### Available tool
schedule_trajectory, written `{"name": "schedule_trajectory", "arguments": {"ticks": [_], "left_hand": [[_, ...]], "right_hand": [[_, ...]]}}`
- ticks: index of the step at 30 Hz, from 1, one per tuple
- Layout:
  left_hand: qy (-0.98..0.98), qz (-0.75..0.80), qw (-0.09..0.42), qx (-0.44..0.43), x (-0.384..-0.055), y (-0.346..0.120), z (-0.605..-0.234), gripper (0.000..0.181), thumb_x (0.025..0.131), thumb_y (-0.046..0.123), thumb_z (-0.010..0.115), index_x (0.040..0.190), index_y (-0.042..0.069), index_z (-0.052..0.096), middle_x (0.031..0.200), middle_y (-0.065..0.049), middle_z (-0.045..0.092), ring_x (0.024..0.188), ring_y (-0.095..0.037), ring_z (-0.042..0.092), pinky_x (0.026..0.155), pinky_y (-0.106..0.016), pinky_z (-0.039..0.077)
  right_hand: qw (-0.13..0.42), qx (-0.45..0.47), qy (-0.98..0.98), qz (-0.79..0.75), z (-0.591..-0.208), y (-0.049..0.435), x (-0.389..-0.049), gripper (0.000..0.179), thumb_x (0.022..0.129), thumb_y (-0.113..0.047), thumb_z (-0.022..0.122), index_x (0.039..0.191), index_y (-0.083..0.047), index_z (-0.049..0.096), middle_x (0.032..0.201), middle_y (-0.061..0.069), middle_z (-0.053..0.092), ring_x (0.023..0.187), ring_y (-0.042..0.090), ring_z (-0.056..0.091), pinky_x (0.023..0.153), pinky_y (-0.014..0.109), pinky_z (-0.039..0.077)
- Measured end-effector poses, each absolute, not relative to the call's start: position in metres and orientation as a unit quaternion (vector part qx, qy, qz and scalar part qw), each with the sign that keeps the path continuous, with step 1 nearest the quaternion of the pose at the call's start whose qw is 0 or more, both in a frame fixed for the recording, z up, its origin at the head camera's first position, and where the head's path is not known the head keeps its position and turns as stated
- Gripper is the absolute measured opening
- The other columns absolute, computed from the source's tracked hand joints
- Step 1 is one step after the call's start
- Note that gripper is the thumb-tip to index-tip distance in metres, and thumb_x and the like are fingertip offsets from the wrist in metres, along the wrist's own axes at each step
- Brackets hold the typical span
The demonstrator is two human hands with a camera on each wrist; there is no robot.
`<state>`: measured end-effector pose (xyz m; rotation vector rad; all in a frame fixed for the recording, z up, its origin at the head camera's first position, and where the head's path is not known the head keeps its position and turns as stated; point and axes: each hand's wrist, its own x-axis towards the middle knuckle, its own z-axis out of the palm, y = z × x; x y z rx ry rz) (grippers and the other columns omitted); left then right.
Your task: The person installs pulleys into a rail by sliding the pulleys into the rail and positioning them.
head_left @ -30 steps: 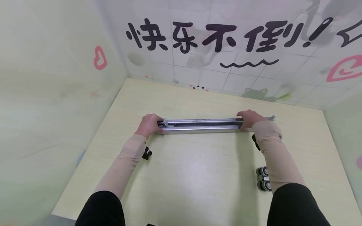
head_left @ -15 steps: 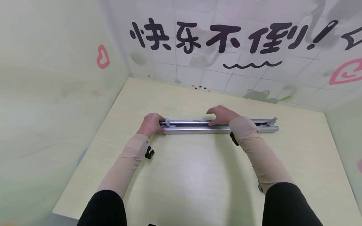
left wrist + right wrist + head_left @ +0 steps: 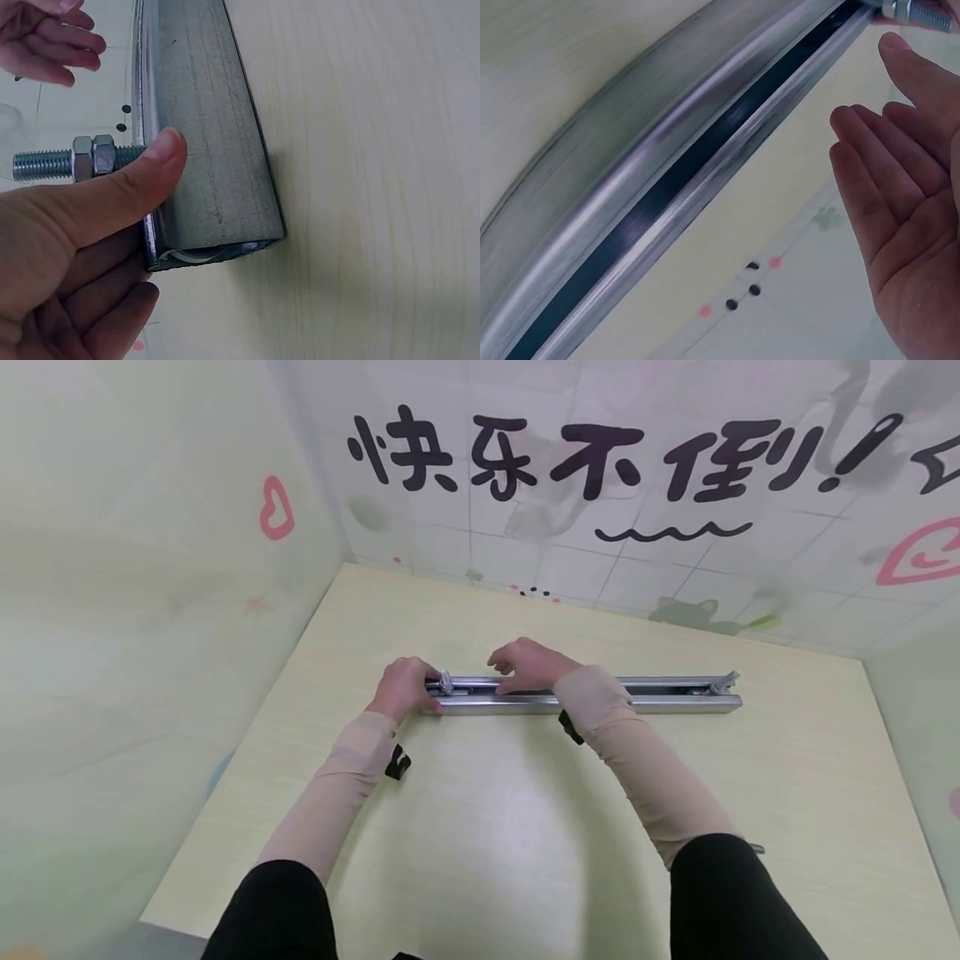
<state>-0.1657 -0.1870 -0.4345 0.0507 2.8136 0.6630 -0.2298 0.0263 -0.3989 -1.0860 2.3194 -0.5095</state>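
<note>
The right hand [image 3: 534,665] had slid leftward from the rail's far right end and now hovered just right of the left hand [image 3: 403,687], which had stayed put. That left the rail [image 3: 675,702] steadied by the left hand alone, with the right hand free near the left bolt [image 3: 43,165].

The left hand gripped the rail's left end, its thumb [image 3: 142,171] pressed on the flat face and its other fingers behind. The right fingers [image 3: 870,172] were loosely curved, thumb apart, holding nothing; the right wrist view showed a gap between them and the metal. The rail lay lengthwise on the table [image 3: 480,827], running rightward from the left fingers and passing beneath the right hand, its slot [image 3: 690,166] on the bolt side.

Beside the left thumb the left bolt stuck out of the slot, carrying two nuts [image 3: 83,159]. The right bolt [image 3: 725,682] leaned at the other end, well apart from either hand's fingers. The right forearm [image 3: 660,768] hid part of the rail. Beyond the fingertips stood the lettered wall [image 3: 540,543]. A small object [image 3: 757,848], mostly hidden, showed past the right sleeve [image 3: 738,902], far behind the fingers.
</note>
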Motion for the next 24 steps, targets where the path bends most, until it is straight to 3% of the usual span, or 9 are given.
{"name": "schedule_trajectory", "arguments": {"ticks": [12,24], "left_hand": [[0.966,0.228,0.117,0.019,-0.168,-0.188,-0.434,0.055,0.055,0.017,0.086,0.106,0.008,0.067,0.108,-0.010,0.066,0.097,-0.029,0.057,0.087,-0.039,0.044],[0.965,0.236,0.110,0.016,-0.167,-0.188,-0.434,0.052,0.053,0.017,0.086,0.101,0.008,0.070,0.101,-0.009,0.068,0.088,-0.026,0.057,0.080,-0.036,0.044]], "right_hand": [[0.215,-0.456,0.846,-0.175,-0.401,-0.018,-0.218,0.038,0.078,-0.011,0.068,0.114,-0.001,0.060,0.109,0.011,0.064,0.096,0.021,0.059,0.084,0.029,0.048],[0.167,-0.465,0.848,-0.190,-0.411,-0.040,-0.212,0.015,0.074,-0.002,0.067,0.089,-0.004,0.064,0.085,0.004,0.066,0.077,0.015,0.057,0.071,0.024,0.047]]}}
